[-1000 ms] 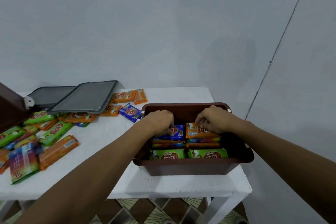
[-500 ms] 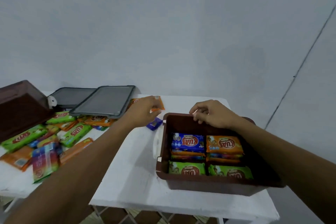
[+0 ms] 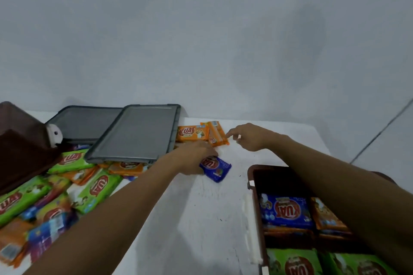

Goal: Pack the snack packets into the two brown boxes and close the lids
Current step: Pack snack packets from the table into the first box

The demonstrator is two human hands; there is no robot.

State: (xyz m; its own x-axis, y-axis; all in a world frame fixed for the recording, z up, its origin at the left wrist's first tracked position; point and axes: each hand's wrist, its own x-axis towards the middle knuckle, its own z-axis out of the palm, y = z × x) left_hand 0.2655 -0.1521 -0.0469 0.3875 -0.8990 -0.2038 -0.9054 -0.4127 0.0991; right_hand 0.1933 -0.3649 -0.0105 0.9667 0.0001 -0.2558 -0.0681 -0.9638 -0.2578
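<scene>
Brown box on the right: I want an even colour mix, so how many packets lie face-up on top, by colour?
blue packet: 1
orange packet: 1
green packets: 2
Total: 4. The stacked ones beneath show only their edges and are not counted.

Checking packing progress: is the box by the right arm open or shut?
Open: the box is uncovered on top, and packets show inside.

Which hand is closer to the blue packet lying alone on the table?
Left. The left hand covers the left edge of the blue packet; the right hand is beyond it, its forefinger at the tilted orange packet.
</scene>
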